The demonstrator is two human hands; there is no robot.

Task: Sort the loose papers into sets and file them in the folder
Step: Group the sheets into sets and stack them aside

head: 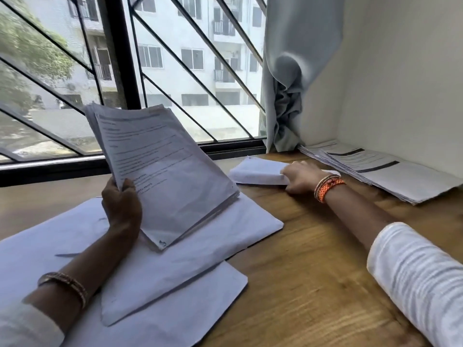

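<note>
My left hand (121, 205) grips a thick stack of printed papers (165, 169) by its left edge and holds it tilted up above the table. The stack's lower corner rests on a white folder (200, 249) lying flat in front of me, with another white folder (208, 301) partly under it. My right hand (302, 176) reaches to the far side of the table and holds the near end of a small white pile of papers (258, 171). A fanned set of papers with dark bars (380, 171) lies against the right wall.
The wooden table (313, 259) runs up to a barred window (155, 71) at the back. A grey curtain (290, 78) hangs in the corner beside the white wall (400, 83) on the right. More white sheets (37, 244) lie at the left.
</note>
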